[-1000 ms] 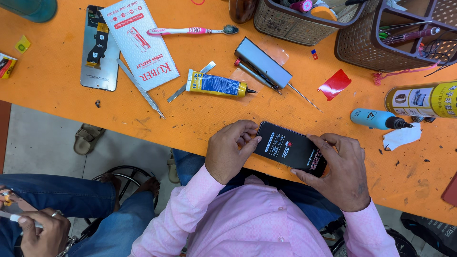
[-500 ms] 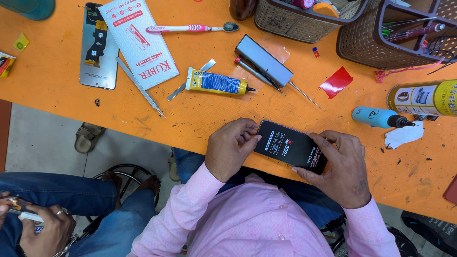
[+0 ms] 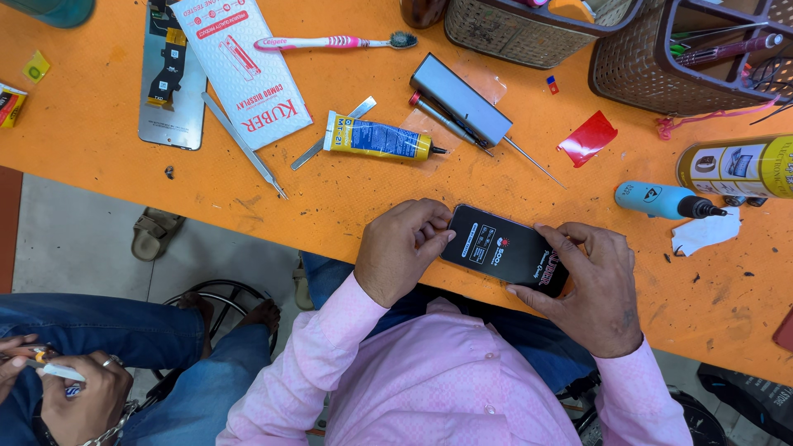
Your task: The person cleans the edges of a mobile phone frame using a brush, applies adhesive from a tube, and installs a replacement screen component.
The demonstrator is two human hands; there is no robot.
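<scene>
The person in the pink shirt is gripping a black phone (image 3: pixel 505 249) at the near edge of the orange table (image 3: pixel 347 206), the left hand (image 3: pixel 402 248) curling its fingers around one short end and the right hand (image 3: pixel 588 285) clasping the other. A yellow glue tube (image 3: pixel 377 138) is lying just beyond, near a grey metal bar (image 3: pixel 460 99) and a pink toothbrush (image 3: pixel 330 41). A blue bottle (image 3: pixel 661 200) is resting to the right. A seated co-worker's hand (image 3: pixel 83 396) is closing on a small white object.
</scene>
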